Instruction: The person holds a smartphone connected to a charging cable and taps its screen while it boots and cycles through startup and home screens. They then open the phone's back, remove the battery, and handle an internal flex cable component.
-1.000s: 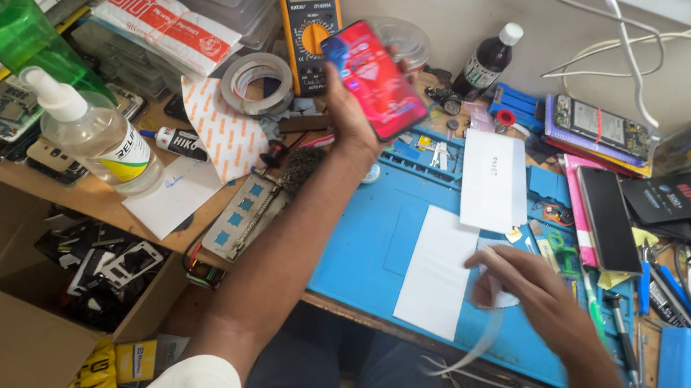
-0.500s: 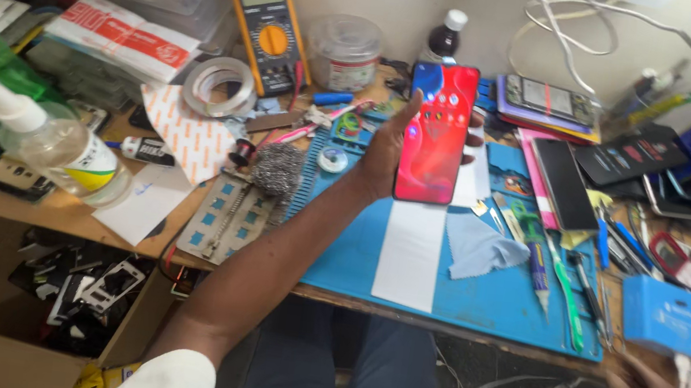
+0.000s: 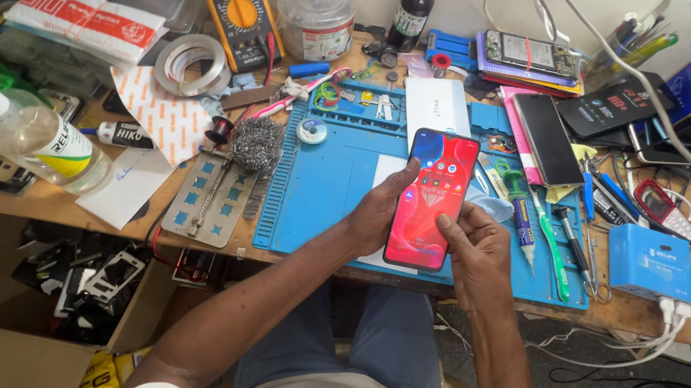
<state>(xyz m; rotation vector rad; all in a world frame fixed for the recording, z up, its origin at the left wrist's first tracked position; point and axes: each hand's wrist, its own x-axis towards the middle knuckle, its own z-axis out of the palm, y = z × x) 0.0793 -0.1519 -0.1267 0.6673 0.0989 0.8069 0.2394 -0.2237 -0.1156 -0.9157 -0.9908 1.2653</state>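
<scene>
Together both hands (image 3: 425, 231) hold a lit smartphone (image 3: 432, 198).

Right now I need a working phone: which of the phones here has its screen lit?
The phone held in both hands, left hand and right hand: its screen glows red. The phone beside the mat is dark.

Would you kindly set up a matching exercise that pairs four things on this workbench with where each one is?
Things:
1. smartphone
2. multimeter
3. steel wool
4. dark bottle

Places:
A. at the back by the wall, white cap on top
B. held in the left hand and right hand
C. back left, beside the tape roll
D. just left of the blue mat

Pairs: 1-B, 2-C, 3-D, 4-A
</scene>
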